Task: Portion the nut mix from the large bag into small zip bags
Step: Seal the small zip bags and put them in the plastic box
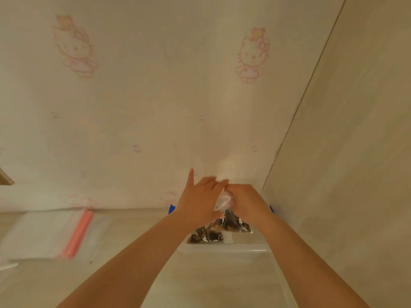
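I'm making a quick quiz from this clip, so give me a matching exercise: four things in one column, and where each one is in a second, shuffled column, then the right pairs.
Things
1. nut bag
2. empty zip bags
3. clear bin
4. cat prints

Places
A. on the wall
B. lying flat on the table, far left
C. held up between both hands
D. on the table, below the held bag

Pairs: 1-C, 2-B, 3-D, 4-A

The left hand and right hand both grip the nut bag's top.
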